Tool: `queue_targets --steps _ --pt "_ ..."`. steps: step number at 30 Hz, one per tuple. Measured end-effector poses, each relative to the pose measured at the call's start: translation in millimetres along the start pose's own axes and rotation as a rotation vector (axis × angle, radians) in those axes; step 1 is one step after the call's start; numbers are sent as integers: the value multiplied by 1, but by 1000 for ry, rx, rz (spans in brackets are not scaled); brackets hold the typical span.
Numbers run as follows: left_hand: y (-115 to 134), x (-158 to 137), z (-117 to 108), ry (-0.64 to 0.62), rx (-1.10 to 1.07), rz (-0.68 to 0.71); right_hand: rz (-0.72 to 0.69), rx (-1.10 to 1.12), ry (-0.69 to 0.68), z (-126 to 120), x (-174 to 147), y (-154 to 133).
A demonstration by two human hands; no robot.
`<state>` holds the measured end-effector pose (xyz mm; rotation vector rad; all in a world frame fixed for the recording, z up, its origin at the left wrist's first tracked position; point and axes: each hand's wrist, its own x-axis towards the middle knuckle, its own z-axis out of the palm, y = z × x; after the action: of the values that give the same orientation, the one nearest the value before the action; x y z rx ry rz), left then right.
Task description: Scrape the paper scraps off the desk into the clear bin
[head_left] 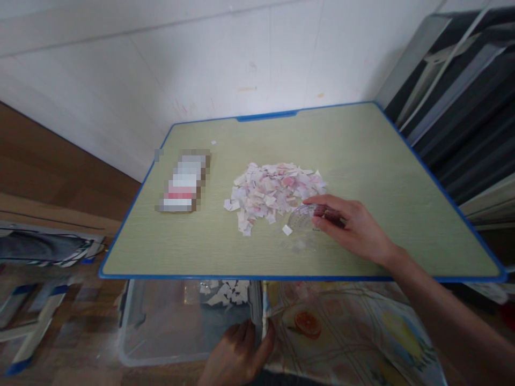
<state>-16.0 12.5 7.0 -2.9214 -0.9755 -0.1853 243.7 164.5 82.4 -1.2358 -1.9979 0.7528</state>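
My right hand [350, 225] pinches a clear plastic protractor [300, 219] just above the table. A heap of torn paper scraps [273, 193], white and pale pink, lies left of it. One white scrap [287, 230] sits by the protractor's edge, and blurred scraps [300, 245] show below it, towards the table's front. Under the table edge, my left hand [239, 348] is closed around the near right rim of a clear plastic box [161, 321], its thumb against the fruit-patterned cloth [341, 332]. Paper scraps [227, 294] lie inside the box.
The pale green table [382, 161] has a blue edge and stands against a white wall. A pixelated flat object [185, 182] lies on its left side. Dark folded items [466, 91] lean at the right. Blue-and-white legs [38, 321] stand on the floor at left.
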Motion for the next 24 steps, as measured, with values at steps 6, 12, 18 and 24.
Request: queue_targets --steps 6,12,18,24 --pt "-1 1 -1 -9 -5 -5 -31 -5 -17 0 -1 -3" --pt "-1 1 -1 -24 2 1 -75 -30 -67 0 -2 -3" --pt "-1 3 -3 -12 -10 -6 -82 -47 -80 0 -3 -2" --pt "1 0 -2 -26 -27 -13 -90 -86 -103 1 -2 -4"
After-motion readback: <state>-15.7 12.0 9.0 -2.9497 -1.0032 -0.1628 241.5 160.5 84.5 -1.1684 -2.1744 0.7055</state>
